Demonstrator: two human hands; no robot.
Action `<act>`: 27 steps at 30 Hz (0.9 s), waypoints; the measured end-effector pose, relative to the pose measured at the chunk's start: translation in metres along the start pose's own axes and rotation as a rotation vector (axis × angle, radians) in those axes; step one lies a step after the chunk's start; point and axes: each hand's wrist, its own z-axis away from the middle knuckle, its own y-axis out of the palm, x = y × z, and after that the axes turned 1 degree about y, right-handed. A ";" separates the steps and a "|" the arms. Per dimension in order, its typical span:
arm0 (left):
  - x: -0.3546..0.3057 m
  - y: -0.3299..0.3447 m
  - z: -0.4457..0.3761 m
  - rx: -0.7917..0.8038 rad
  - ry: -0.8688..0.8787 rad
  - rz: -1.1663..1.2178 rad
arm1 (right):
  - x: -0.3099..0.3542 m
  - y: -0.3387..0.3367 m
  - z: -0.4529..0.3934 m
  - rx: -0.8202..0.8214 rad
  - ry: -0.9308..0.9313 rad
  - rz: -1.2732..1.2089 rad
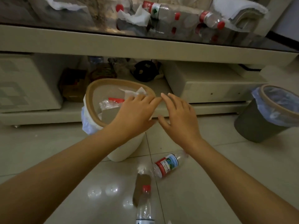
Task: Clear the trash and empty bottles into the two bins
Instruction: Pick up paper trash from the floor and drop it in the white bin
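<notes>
Bottles: two lie on the floor tiles nearest you; a clear one with a red cap (pixel 144 203) lies lengthwise at the bottom edge, and a labelled one (pixel 168 164) lies on its side just beyond it, under your right forearm.
Cardboard scrap (pixel 141 185): a brown piece lies on the tile, touching the near bottle's cap end.
Left hand (pixel 135 111): your fingers are straight and spread over the white bin's rim, palm down, holding nothing.
Right hand (pixel 177 113): your fingers are straight and spread, thumb out, holding nothing; its fingertips almost meet those of your left hand.
White bin (pixel 127 149): it stands on the floor under your left hand, with a tan rim and a plastic liner; inside you see tissue, a crushed bottle with a red label and a grey card.
Grey bin (pixel 252 125): it stands to your right, well apart from the white one, lined with a pale blue bag.
Shelf (pixel 174 109): behind the bins, low and cream, with dark clutter at its back that is too dim to make out.
Tabletop (pixel 242 39): farthest, dark and glossy, it carries more red-capped bottles (pixel 210 19) and crumpled tissue (pixel 137 16).
</notes>
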 end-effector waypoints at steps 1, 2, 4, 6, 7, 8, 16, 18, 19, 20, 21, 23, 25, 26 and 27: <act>-0.007 0.005 0.005 0.027 0.024 0.000 | -0.008 0.000 0.013 0.014 0.001 0.025; -0.014 0.012 0.009 0.054 0.050 -0.008 | -0.016 0.000 0.026 0.037 -0.002 0.053; -0.024 0.028 0.017 0.092 0.097 -0.018 | -0.030 0.004 0.052 0.106 -0.007 0.098; -0.033 0.045 0.023 0.139 0.106 0.018 | -0.041 0.010 0.075 0.180 0.005 0.119; -0.037 0.054 0.024 0.177 0.100 0.044 | -0.046 0.013 0.085 0.210 0.018 0.123; -0.042 0.062 0.026 0.216 0.094 0.062 | -0.051 0.015 0.094 0.236 0.031 0.126; -0.074 0.124 0.059 0.449 0.184 0.141 | -0.058 0.029 0.179 0.417 0.020 0.126; -0.076 0.137 0.070 0.528 0.199 0.136 | -0.057 0.033 0.199 0.460 0.014 0.116; -0.076 0.143 0.075 0.572 0.195 0.138 | -0.056 0.035 0.207 0.485 0.011 0.109; -0.075 0.148 0.079 0.614 0.176 0.143 | -0.055 0.036 0.214 0.515 0.008 0.106; -0.073 0.153 0.084 0.648 0.148 0.154 | -0.054 0.038 0.217 0.547 0.004 0.106; -0.068 0.159 0.093 0.697 0.077 0.206 | -0.050 0.043 0.219 0.603 -0.014 0.099; -0.062 0.163 0.103 0.746 0.008 0.257 | -0.045 0.048 0.217 0.642 -0.044 0.068; -0.058 0.166 0.109 0.771 -0.030 0.271 | -0.043 0.052 0.216 0.662 -0.059 0.055; -0.054 0.169 0.116 0.790 -0.084 0.283 | -0.040 0.055 0.215 0.680 -0.079 0.045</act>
